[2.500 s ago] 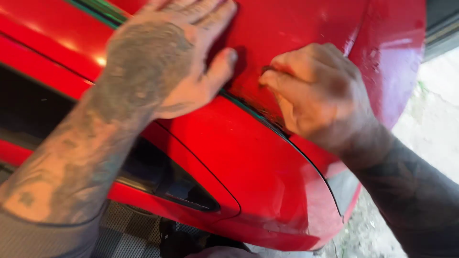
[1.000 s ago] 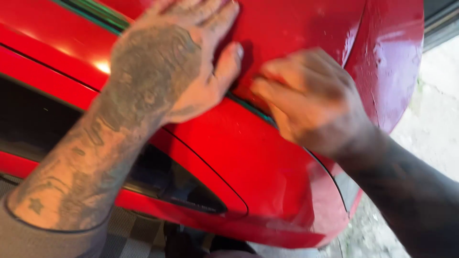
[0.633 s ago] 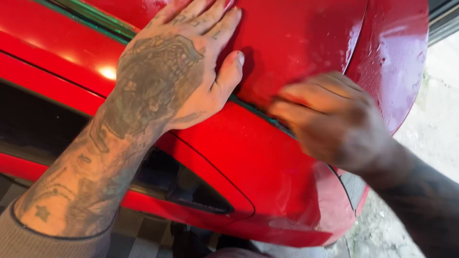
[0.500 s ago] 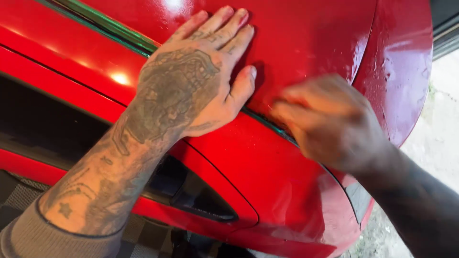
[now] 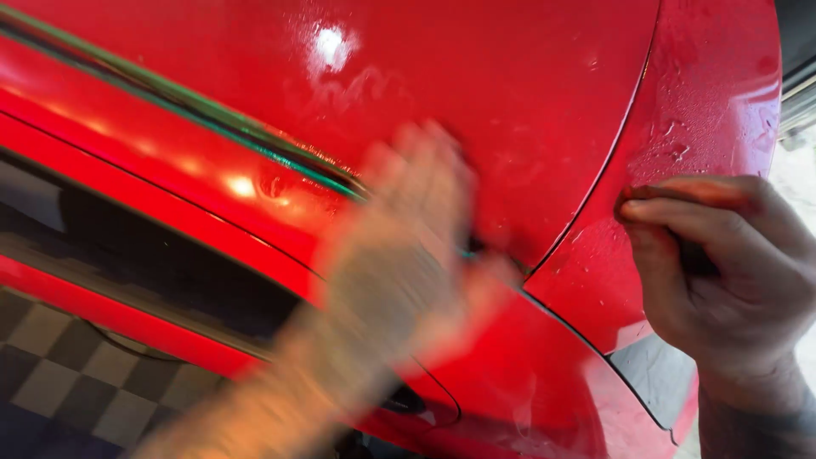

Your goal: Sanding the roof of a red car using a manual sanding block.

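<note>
A glossy red car body fills the view: a large wet panel [image 5: 476,102] and, right of a dark seam [image 5: 614,144], a curved panel [image 5: 714,93] with water drops. My left hand [image 5: 399,255] is blurred by motion, fingers spread, lying flat over the seam where the panels meet the bumper. My right hand [image 5: 722,272] is curled with its fingertips pressed on the curved panel's lower part. It pinches a small flat dark tool [image 5: 695,255], mostly hidden by the fingers.
A thin green strip [image 5: 212,115] runs along the big panel's lower edge. Below it is a dark opening in the bumper [image 5: 127,263]. Checkered floor tiles [image 5: 51,374] show at the lower left, pale ground [image 5: 795,170] at the far right.
The view has moved closer and shifted. My left hand slid down and right along the panel and is now blurred. My right hand moved right, off the seam onto the curved panel.
</note>
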